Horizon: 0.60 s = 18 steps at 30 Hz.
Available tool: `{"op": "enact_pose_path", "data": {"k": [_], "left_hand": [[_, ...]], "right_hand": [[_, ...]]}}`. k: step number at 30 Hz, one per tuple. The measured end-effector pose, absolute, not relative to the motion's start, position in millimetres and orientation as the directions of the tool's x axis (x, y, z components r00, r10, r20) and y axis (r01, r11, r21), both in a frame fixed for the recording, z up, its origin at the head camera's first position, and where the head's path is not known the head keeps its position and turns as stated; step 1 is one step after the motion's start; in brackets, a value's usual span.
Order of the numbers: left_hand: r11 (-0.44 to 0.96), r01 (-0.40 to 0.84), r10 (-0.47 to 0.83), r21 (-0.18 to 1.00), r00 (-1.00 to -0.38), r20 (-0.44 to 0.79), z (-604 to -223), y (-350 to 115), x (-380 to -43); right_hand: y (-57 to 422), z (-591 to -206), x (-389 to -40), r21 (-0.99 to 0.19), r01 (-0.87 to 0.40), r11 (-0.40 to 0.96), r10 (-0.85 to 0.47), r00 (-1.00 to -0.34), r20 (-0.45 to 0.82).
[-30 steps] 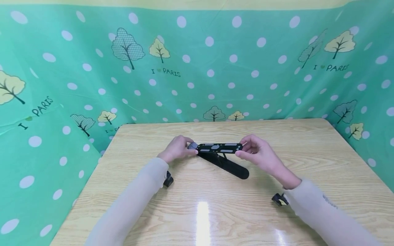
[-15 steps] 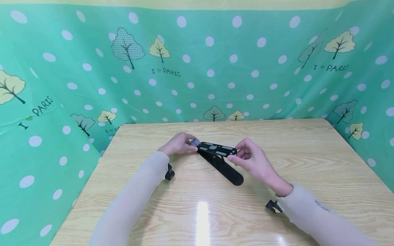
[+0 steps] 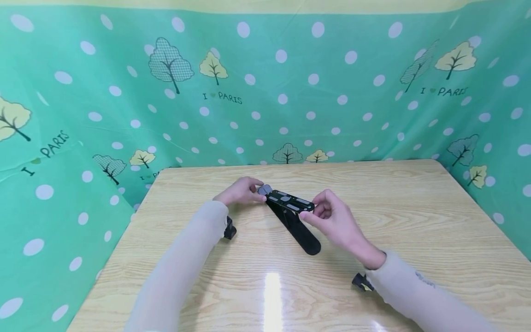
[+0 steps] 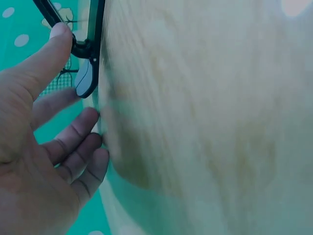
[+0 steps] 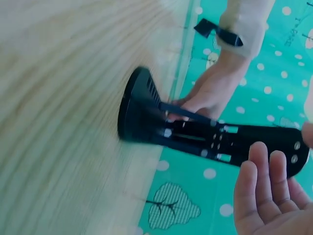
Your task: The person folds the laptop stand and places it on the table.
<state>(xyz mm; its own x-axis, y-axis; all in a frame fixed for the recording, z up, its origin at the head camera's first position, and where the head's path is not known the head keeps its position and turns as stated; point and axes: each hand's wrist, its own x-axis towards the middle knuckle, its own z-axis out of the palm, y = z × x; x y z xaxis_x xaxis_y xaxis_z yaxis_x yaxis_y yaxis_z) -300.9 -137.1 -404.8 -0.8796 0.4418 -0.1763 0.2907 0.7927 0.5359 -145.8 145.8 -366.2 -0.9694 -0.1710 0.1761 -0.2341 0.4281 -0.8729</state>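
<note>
A black folding stand (image 3: pixel 304 236) with grey pads lies at a slant on the table, its two arms spread in a narrow V. At its hinge end, my left hand (image 3: pixel 239 192) pinches the stand beside a grey-padded tip (image 4: pixel 85 78) between thumb and index finger; the other fingers of this hand curve loosely near the tabletop. My right hand (image 3: pixel 337 220) holds the far end of the raised upper arm (image 3: pixel 286 199) between thumb and fingers. Seen from the right wrist, a hinged strut (image 5: pixel 190 115) links the upper arm to the wide lower arm (image 5: pixel 134 110).
The wood-grain table (image 3: pixel 199 286) reaches back to a green dotted curtain (image 3: pixel 265 92) printed with trees. Each sleeve cuff has a small black camera, the left one (image 3: pixel 230 229) and the right one (image 3: pixel 362 282), close over the tabletop.
The stand has swung about its hinge end, its free ends coming leftward and nearer to me. My right hand has moved left with the upper arm; the left hand has shifted slightly away from me.
</note>
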Motion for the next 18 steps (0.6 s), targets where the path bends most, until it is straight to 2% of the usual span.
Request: {"op": "enact_pose_path", "data": {"k": [10,18], "left_hand": [[0.81,0.211,0.345,0.547,-0.926,-0.154,-405,-135,-286],[0.814,0.244,0.361,0.527,-0.924,-0.13,-406,-133,-284]], "right_hand": [[162,-370,-165,-0.913,-0.273,0.303,-0.368,-0.917,0.151],[158,-377,-166,-0.93,-0.301,0.21,-0.388,-0.899,0.204]]}}
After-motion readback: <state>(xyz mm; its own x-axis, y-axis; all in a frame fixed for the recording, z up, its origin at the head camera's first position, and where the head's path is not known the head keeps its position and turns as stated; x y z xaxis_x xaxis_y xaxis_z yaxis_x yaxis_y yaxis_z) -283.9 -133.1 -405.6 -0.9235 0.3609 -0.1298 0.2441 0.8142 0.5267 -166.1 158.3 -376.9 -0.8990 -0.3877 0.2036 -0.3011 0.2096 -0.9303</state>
